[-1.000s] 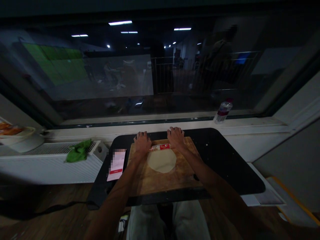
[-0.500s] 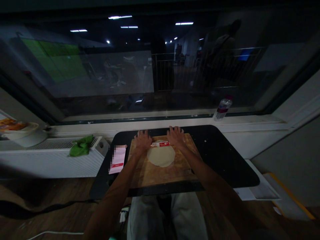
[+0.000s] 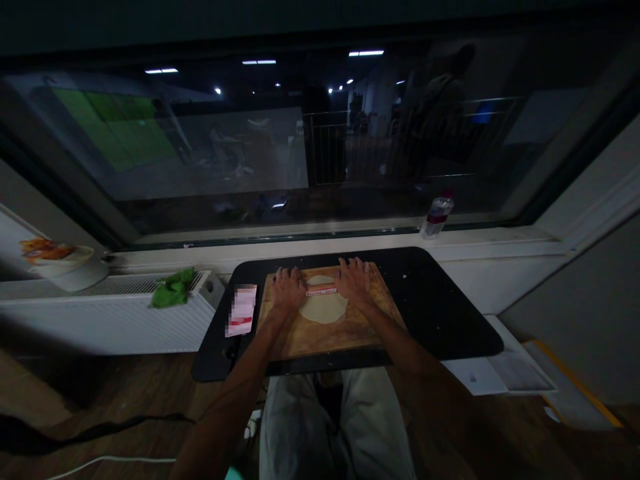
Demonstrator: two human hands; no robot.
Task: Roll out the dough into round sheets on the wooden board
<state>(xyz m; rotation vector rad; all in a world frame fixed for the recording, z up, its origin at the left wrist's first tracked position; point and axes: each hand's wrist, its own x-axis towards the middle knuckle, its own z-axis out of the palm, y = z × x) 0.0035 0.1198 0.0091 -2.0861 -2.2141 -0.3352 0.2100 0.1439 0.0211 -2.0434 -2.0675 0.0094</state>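
Note:
A flat round sheet of dough [image 3: 324, 311] lies on a wooden board [image 3: 295, 341]. Across its upper part rests a rolling pin [image 3: 321, 292] with a red and white label, and dough shows on both sides of it. My left hand [image 3: 289, 288] is on the pin's left end, fingers curved over toward the window. On the right end lies my right hand [image 3: 354, 280], held much the same way. Both palms cover the pin's ends, so only its middle is visible.
The board sits on a black table [image 3: 425, 307]. A phone [image 3: 242, 311] lies left of the board. On the windowsill stands a plastic bottle [image 3: 437, 215]. A green cloth [image 3: 173, 288] and a white pot [image 3: 71, 268] are by the radiator [image 3: 125, 320].
Dough now shows beyond the rolling pin as well as on my side; earlier the pin was at the far edge of the dough. The view has shifted slightly.

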